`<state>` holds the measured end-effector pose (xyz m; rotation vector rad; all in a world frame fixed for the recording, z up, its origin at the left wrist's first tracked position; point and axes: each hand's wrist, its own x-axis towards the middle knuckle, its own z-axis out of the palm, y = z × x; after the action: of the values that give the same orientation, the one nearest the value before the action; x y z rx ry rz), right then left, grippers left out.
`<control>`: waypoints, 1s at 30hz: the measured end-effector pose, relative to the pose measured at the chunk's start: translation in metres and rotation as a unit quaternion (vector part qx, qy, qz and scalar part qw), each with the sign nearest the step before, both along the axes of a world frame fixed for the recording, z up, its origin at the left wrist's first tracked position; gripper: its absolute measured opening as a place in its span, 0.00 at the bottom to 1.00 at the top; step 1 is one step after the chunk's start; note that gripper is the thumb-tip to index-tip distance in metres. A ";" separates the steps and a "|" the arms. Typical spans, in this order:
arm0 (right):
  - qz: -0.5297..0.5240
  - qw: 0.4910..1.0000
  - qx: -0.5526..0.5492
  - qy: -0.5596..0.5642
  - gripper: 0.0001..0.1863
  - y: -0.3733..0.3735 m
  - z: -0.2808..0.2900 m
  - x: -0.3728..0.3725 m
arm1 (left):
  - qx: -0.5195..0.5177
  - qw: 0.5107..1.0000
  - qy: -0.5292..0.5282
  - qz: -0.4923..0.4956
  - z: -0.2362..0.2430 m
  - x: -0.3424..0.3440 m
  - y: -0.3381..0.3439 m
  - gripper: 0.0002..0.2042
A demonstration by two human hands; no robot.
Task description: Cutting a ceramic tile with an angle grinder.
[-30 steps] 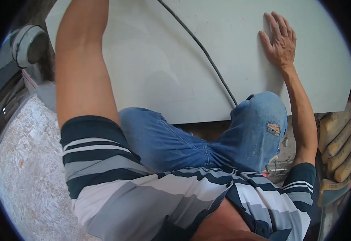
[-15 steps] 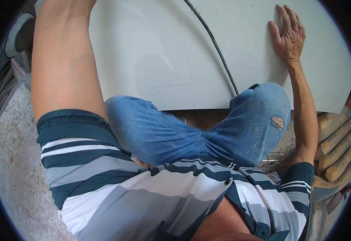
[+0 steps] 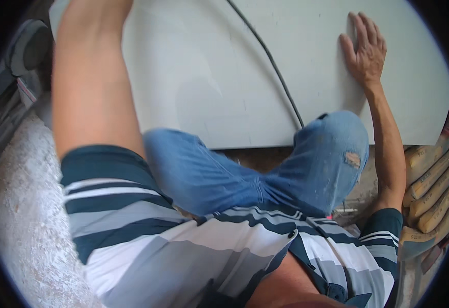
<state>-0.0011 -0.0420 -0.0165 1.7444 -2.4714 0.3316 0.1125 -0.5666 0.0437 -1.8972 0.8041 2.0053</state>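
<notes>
My right hand (image 3: 367, 60) lies flat on a large white panel (image 3: 193, 66), its fingers stretched out and the thumb spread to the left. Nothing is in it. My left forearm reaches up over the panel's left part, and my left hand is past the top edge, out of view. A dark cable (image 3: 270, 59) crosses the panel between my two arms and runs down to my right knee. Fine marks and specks show on the white surface. My knees, in blue jeans (image 3: 332, 154), are bent at the panel's near edge.
Several tan filled bags (image 3: 427, 187) are stacked at the right, beside my right elbow. A grey round object (image 3: 28, 49) stands at the upper left, next to dark items. Pale, rough floor (image 3: 29, 220) lies at the left.
The view has shifted slightly, and my left arm appears a little farther right. My right hand stays flat on the panel.
</notes>
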 end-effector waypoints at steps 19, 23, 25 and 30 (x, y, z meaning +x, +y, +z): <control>-0.056 0.996 0.043 -0.048 0.33 -0.005 0.013 0.020 | -0.441 0.888 0.127 -0.006 -0.029 0.019 0.035 0.18; -0.058 0.996 0.048 -0.041 0.34 -0.002 0.012 0.019 | -0.437 0.891 0.124 -0.005 -0.032 0.015 0.036 0.17; -0.060 0.996 0.047 -0.040 0.34 -0.003 0.010 0.020 | -0.429 0.894 0.128 0.001 -0.034 0.019 0.035 0.17; -0.059 0.997 0.039 -0.042 0.33 -0.003 0.008 0.020 | -0.431 0.893 0.124 -0.009 -0.034 0.018 0.028 0.17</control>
<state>0.0186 -0.0446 -0.0081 1.6340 -2.6680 0.3082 0.1309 -0.5384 0.0095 -1.9890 2.0423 2.0781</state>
